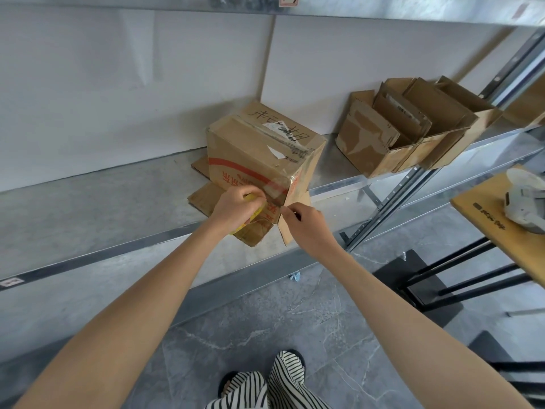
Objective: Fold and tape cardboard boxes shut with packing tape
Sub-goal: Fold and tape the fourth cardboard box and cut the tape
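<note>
A brown cardboard box (259,146) with red print and black handwriting stands on a grey metal shelf (88,219), its lower flaps splayed outward near the shelf's front edge. My left hand (236,208) grips a yellow-cored roll of clear packing tape (250,215) against the box's front face. A strip of clear tape (277,187) runs from the roll across the box's near corner. My right hand (306,225) pinches the tape end at that corner, beside an open flap (286,231).
Several open cardboard boxes (413,128) stand further right on the same shelf. A wooden table (483,214) at the right carries a grey tape dispenser (525,205). A black stool (418,281) stands on the grey tiled floor. A white wall panel backs the shelf.
</note>
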Action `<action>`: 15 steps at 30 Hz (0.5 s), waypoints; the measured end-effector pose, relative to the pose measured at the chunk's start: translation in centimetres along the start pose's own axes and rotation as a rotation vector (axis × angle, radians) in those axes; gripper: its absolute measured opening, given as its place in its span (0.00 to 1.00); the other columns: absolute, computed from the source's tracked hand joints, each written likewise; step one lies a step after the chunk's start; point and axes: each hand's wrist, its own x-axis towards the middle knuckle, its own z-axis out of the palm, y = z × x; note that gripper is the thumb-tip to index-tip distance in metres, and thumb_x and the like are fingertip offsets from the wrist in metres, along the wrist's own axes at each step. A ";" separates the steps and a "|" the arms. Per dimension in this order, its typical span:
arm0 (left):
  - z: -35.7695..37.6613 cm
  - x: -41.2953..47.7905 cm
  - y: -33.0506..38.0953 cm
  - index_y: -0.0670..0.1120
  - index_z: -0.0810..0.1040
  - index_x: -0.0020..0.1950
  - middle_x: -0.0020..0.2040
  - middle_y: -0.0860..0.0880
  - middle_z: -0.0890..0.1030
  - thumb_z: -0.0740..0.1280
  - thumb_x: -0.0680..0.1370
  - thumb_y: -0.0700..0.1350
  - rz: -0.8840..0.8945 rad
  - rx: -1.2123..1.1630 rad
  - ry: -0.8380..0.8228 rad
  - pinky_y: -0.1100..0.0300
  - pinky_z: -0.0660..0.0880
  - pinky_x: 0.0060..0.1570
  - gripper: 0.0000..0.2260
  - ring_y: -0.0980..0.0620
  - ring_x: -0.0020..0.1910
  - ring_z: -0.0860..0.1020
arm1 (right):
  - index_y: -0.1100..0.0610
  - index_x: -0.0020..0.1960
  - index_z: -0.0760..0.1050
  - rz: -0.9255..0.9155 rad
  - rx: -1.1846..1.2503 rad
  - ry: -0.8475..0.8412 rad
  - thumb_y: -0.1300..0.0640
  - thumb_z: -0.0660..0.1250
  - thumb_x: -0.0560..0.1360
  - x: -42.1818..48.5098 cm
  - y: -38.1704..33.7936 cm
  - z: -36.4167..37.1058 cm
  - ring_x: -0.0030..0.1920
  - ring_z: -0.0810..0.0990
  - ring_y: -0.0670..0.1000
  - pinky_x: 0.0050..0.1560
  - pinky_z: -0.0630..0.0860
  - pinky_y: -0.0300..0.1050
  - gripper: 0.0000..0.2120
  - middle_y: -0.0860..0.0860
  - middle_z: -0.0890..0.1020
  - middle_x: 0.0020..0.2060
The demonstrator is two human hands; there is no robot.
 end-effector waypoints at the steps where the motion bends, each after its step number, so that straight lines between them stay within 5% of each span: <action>1: -0.1 0.0 0.0 0.51 0.80 0.47 0.38 0.50 0.80 0.67 0.76 0.47 -0.002 -0.001 0.006 0.62 0.71 0.33 0.03 0.56 0.24 0.72 | 0.59 0.52 0.77 -0.015 -0.017 0.023 0.51 0.56 0.82 -0.1 0.2 -0.5 0.45 0.70 0.51 0.33 0.63 0.33 0.14 0.49 0.72 0.46; 5: -0.4 0.2 -0.4 0.52 0.78 0.45 0.40 0.51 0.80 0.72 0.73 0.48 -0.010 0.012 0.046 0.61 0.73 0.31 0.04 0.54 0.31 0.75 | 0.60 0.49 0.77 -0.166 -0.143 0.078 0.53 0.61 0.79 -0.7 1.4 -2.4 0.32 0.69 0.42 0.31 0.61 0.33 0.11 0.41 0.71 0.34; 8: -0.3 0.1 -0.8 0.55 0.77 0.40 0.41 0.56 0.80 0.72 0.71 0.50 0.021 0.077 0.111 0.53 0.78 0.42 0.05 0.52 0.40 0.77 | 0.58 0.45 0.75 -0.394 -0.180 0.197 0.49 0.63 0.76 -1.1 0.8 -3.3 0.29 0.66 0.38 0.30 0.62 0.32 0.12 0.36 0.66 0.31; 12: -0.5 -0.7 -0.9 0.56 0.77 0.38 0.45 0.60 0.77 0.71 0.71 0.52 0.043 0.090 0.255 0.51 0.79 0.45 0.04 0.55 0.47 0.77 | 0.59 0.48 0.75 -0.537 -0.147 0.367 0.50 0.65 0.76 0.6 -2.0 -4.8 0.32 0.68 0.36 0.34 0.66 0.32 0.11 0.40 0.71 0.35; 15: -1.1 -1.4 -1.0 0.56 0.77 0.39 0.44 0.62 0.75 0.69 0.74 0.50 0.050 0.138 0.356 0.57 0.72 0.48 0.04 0.57 0.50 0.75 | 0.57 0.58 0.72 -0.437 -0.244 0.224 0.46 0.69 0.74 3.5 -3.8 -5.7 0.42 0.73 0.41 0.46 0.73 0.40 0.19 0.45 0.75 0.47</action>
